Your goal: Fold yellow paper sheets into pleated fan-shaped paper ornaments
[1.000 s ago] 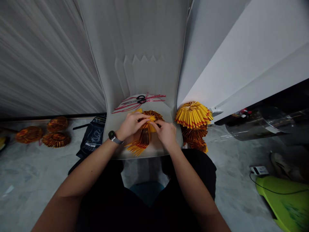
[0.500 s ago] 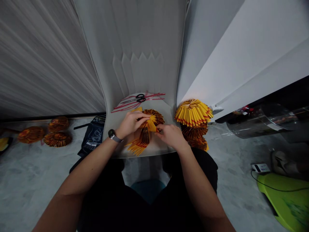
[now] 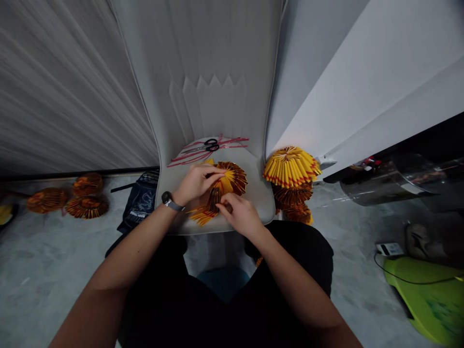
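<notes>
A pleated paper fan [image 3: 237, 178], yellow and dark gold, lies partly spread on the grey chair seat [image 3: 259, 203]. My left hand [image 3: 198, 182], with a watch on its wrist, pinches the fan near its centre. Lower right of it, my right hand [image 3: 237, 212] has thumb and fingertips closed on the fan's loose folded strips [image 3: 214, 200]. The yellow strip ends [image 3: 203, 216] point down and left near the seat's front edge. Behind the hands, black-handled scissors [image 3: 210, 145] rest on red strings [image 3: 188, 157].
Stacked yellow pleated paper pieces [image 3: 291, 168] stand right of the chair. More round pleated pieces [image 3: 87, 207] and a dark bag [image 3: 140, 200] are on the floor at left. A green plastic object [image 3: 424, 285] lies at lower right.
My right hand has moved left and slightly down, from the fan's right side to the folded strips. More of the fan lies spread at the right. My left hand has barely moved.
</notes>
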The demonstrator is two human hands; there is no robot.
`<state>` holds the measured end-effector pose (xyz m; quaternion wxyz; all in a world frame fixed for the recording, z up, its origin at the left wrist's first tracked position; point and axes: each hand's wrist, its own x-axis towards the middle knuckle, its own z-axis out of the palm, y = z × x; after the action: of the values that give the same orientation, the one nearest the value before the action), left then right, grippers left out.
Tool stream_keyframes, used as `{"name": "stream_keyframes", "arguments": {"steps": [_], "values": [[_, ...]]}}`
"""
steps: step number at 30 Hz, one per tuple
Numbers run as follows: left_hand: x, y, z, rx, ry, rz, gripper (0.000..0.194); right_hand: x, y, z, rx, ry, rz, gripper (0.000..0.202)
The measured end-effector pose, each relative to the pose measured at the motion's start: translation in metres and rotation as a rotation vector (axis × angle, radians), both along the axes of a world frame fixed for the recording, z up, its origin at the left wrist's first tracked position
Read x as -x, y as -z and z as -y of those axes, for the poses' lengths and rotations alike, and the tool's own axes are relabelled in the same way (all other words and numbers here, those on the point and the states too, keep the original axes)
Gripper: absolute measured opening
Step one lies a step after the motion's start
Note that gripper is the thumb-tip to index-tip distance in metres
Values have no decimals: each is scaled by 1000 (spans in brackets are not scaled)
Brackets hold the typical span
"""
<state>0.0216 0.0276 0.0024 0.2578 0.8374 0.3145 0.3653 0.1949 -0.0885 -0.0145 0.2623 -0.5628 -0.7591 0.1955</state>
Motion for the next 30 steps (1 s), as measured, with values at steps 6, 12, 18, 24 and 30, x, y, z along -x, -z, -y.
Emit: {"name": "stream_keyframes", "arguments": {"steps": [6, 12, 18, 24, 30], "values": [[-1, -2, 1, -3, 2, -17, 21, -9, 8, -1, 33, 18, -71, 14], [-2, -4, 0, -2, 1, -29, 22, -20, 5, 4, -135, -153, 173, 33], [1, -2, -3, 0, 37, -51, 23, -22, -12, -5, -95, -348, 578, 25], [2, -3, -3, -6, 41, -47, 23, -27, -21, -17, 100, -312, 658, 24], [2, -3, -5, 4, -16, -38, 23, -45, 2, -31, 101, 75, 209, 34]]}}
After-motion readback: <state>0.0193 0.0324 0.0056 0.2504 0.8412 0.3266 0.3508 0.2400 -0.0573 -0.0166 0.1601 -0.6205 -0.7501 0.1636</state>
